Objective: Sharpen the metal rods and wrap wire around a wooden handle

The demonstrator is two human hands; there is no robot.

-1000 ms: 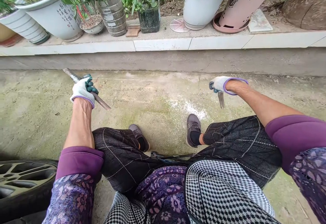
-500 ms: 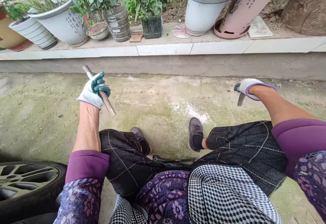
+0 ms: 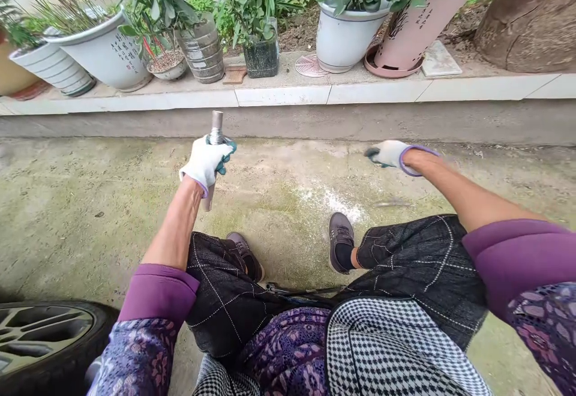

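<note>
My left hand (image 3: 206, 164), in a white glove with green-coated fingers, is closed around a steel rod (image 3: 216, 125) that stands nearly upright, its top end above the glove. My right hand (image 3: 390, 155), in a matching glove with a purple cuff, is apart from it to the right, over the concrete ground (image 3: 279, 195). Its fingers curl around a short metal tool (image 3: 387, 203), which is only a faint motion-blurred streak below the hand, so its shape cannot be made out.
A tiled concrete kerb (image 3: 281, 96) runs across the far side, with several potted plants (image 3: 121, 54) standing on it. A tree trunk (image 3: 528, 18) rises at the top right. A car wheel (image 3: 45, 336) sits at the lower left, close to my left arm.
My left hand has moved right, and the rod has swung from slanted to nearly upright. My right hand has moved left and its tool has blurred, having been sharper before.
</note>
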